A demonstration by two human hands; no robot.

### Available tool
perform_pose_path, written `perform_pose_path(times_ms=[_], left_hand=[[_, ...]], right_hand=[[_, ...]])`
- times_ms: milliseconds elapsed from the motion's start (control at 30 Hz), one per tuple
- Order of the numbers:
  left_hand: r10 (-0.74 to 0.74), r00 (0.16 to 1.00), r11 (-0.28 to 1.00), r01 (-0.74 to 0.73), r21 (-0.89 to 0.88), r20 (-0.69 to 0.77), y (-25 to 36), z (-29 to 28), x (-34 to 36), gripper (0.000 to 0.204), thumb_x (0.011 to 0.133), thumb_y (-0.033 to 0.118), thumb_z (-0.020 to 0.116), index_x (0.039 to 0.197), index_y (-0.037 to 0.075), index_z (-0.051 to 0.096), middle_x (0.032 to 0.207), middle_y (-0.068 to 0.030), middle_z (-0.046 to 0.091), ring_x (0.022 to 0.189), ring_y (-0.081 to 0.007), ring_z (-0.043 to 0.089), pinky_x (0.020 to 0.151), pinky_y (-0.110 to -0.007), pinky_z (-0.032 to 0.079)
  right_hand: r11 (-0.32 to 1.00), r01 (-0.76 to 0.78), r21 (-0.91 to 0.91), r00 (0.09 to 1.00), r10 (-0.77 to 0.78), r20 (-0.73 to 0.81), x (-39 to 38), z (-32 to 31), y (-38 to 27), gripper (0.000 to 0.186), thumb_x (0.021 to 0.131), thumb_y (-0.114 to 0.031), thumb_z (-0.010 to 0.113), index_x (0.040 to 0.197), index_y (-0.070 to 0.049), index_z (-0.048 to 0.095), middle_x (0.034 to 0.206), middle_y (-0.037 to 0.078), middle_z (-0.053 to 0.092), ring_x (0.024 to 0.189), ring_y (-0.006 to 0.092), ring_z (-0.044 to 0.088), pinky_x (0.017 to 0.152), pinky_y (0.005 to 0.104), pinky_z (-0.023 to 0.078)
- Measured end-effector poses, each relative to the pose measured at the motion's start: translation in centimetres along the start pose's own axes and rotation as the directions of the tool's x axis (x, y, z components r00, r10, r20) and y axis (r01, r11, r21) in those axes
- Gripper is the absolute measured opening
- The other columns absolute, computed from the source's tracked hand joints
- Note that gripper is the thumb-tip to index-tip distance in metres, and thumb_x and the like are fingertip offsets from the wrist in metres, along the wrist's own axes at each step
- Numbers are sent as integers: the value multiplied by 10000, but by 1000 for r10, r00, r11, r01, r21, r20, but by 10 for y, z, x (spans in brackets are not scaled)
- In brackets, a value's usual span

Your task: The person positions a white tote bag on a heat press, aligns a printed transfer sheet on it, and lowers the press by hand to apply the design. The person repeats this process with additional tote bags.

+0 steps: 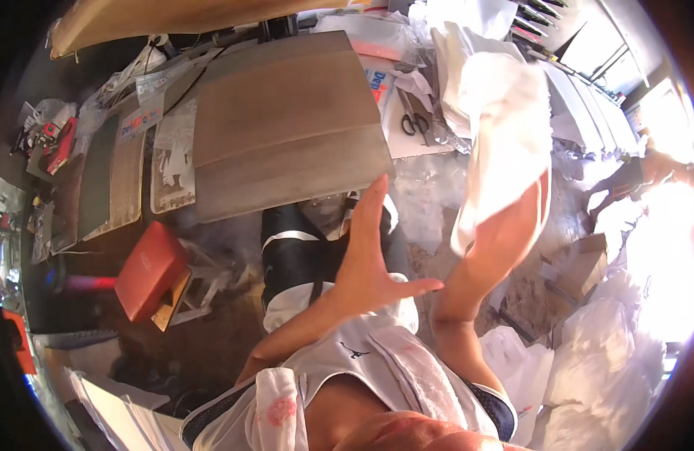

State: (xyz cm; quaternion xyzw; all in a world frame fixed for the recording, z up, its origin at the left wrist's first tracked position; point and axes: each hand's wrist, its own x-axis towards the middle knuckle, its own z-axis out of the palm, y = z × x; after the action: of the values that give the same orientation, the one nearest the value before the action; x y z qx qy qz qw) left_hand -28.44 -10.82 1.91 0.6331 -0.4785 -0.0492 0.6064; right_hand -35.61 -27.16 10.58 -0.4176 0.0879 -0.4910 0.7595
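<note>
My left hand (366, 259) is raised in front of my body, fingers stretched out and thumb spread to the right, with nothing in it. Its fingertips lie close to the near edge of a big brown cardboard sheet (287, 120). Out to the right, my right hand (516, 222) is up among a folded white cloth (506, 128), which hangs down on both sides of the wrist and seems to be held by it. Its fingers are hidden by the cloth and the glare. More white folded material (456, 75) lies just behind.
Black-handled scissors (415, 124) lie on the table beyond the cardboard. Clear plastic bags (174, 158) are at the left, a red box (151, 270) lower down. White plastic bundles (595, 361) and an opened carton (580, 263) stand at the right. A brown panel (174, 22) overhangs the top.
</note>
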Motion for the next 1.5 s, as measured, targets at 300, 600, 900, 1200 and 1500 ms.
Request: perform_pose_path(times_ms=[300,600,900,1200,1500], left_hand=[[-271,945,905,315,-287,181,21,-41,-12,625,930,285,846,1419,-14,597,1338,-136,643,1191,-204,600,1017,-384,495],[-320,946,928,326,182,-58,-81,-221,86,445,987,359,756,1211,-24,734,1031,-67,783,947,-119,683,862,-301,534],[-192,975,791,223,569,-114,-142,-268,173,345,910,326,832,1083,40,749,968,-94,767,921,-205,703,843,-327,527],[-113,874,571,446,689,-473,-117,-239,74,357,980,371,760,999,17,728,905,-161,723,836,-308,694,760,-429,537],[-377,853,580,521,626,-361,-98,-217,43,398,975,376,742,843,2,721,893,-164,722,902,-362,702,827,-482,538]], right_hand=[[860,253,-443,945,-123,303,-61,31,11,346,961,-291,734,1116,7,652,1272,204,654,1169,333,624,1024,465,486],[468,28,-883,840,468,275,52,-62,31,360,915,-114,808,1230,5,680,1160,129,735,1068,216,683,937,379,528],[684,-113,-721,815,479,327,28,-24,109,328,1044,-322,706,1069,5,694,798,-6,649,706,81,534,656,261,428],[416,62,-907,973,178,148,17,-2,124,232,948,-151,742,1105,-9,649,741,116,628,642,197,527,657,356,478],[441,71,-895,978,146,150,26,4,137,208,970,-133,727,1122,-21,640,851,110,728,699,164,608,700,321,499]])
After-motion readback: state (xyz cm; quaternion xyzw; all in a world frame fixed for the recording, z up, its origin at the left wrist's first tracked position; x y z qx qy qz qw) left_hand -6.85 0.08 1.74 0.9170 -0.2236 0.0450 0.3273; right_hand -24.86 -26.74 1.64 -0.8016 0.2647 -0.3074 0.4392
